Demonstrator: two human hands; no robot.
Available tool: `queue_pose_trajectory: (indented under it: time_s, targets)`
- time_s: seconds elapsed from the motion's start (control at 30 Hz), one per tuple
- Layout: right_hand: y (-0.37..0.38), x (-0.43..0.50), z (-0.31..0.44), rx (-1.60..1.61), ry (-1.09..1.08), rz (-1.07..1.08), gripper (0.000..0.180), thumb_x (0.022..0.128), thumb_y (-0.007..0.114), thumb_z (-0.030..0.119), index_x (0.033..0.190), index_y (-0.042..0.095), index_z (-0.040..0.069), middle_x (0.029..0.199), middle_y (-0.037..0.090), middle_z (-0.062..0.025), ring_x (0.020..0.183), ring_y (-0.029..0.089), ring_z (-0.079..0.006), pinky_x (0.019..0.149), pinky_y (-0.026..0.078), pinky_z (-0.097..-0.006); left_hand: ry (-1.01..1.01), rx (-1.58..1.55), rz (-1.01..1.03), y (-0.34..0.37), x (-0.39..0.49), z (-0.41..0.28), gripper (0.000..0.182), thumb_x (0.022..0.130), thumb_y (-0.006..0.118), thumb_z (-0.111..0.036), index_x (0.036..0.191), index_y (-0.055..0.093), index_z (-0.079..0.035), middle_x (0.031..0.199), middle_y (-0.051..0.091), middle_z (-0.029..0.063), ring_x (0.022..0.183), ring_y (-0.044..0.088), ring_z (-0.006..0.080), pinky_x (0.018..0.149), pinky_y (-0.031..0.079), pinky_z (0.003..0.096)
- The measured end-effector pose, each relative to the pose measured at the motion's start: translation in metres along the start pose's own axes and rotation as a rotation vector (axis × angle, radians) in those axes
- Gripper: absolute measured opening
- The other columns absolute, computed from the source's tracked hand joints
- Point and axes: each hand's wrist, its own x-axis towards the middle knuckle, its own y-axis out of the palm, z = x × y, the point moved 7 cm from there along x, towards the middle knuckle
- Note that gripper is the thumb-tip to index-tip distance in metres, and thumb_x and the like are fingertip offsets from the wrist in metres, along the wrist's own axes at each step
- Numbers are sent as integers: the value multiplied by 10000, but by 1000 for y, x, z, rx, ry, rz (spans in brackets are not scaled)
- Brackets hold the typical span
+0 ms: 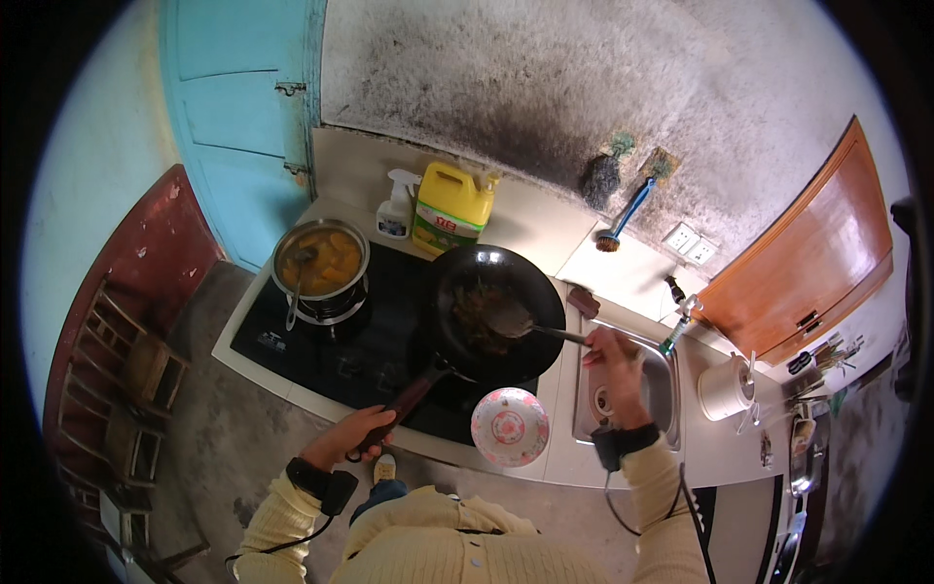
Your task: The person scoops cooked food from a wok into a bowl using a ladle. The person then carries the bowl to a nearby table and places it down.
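My left hand (363,432) grips the dark handle of a black wok (536,306) on the right side of the glass cooktop (299,365). Dark cooked food (474,314) lies in the wok. My right hand (616,372) holds a metal spatula (558,333) by its handle, and the spatula's blade rests among the food. Just below the wok, a white bowl with a pink floral pattern (509,427) sits at the counter's front edge. On the left burner stands a steel pot (279,255) of orange chunks in liquid, with a metal ladle (293,303) leaning in it.
Behind the cooktop stand a white spray bottle (395,208) and a yellow detergent jug (452,212). A steel sink (668,409) with a faucet (686,314) lies under and beside my right forearm. Farther right is a cream-coloured cooker (722,387). A blue-handled brush (631,212) hangs on the wall.
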Motion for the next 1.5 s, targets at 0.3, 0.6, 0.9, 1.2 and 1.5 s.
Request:
queue_pose_trajectory:
  time_s: [0.3, 0.6, 0.9, 1.2, 1.5]
  targets:
    - [15, 56, 52, -267, 97, 177, 355, 957, 635, 314, 764, 663, 17, 736, 653, -46, 466, 585, -101, 420, 476, -230, -8, -14, 2, -5, 5, 5, 363, 977, 556, -424, 1164, 502, -118, 827, 588, -31, 528, 493, 40, 404, 341, 175]
    - [77, 63, 68, -296, -64, 229, 340, 962, 630, 279, 789, 660, -11, 724, 643, -41, 493, 580, -98, 458, 474, -220, -7, -34, 21, -2, 3, 3, 318, 1001, 537, -367, 1175, 473, -108, 815, 587, 4, 508, 489, 52, 400, 362, 193]
    - [36, 59, -19, 75, -44, -42, 322, 981, 598, 294, 806, 614, 24, 837, 648, -57, 578, 627, -136, 553, 517, -245, 17, -45, 41, -3, 7, 2, 334, 998, 541, -364, 1199, 478, -104, 811, 586, -5, 513, 493, 47, 400, 358, 189]
    - [-13, -39, -81, 201, 10, 4, 281, 1005, 575, 217, 846, 636, -5, 852, 637, -68, 605, 640, -136, 592, 541, -259, 17, -62, 41, 0, 9, 4, 384, 992, 544, -391, 1217, 480, -87, 834, 597, -5, 526, 501, 39, 398, 350, 187]
    - [-4, -28, -49, 98, -12, -8, 311, 996, 580, 225, 778, 595, 3, 817, 642, -78, 595, 644, -131, 572, 534, -239, 19, -39, 22, 1, 5, 2, 385, 992, 544, -385, 1219, 479, -81, 833, 597, -1, 534, 508, 38, 395, 352, 182]
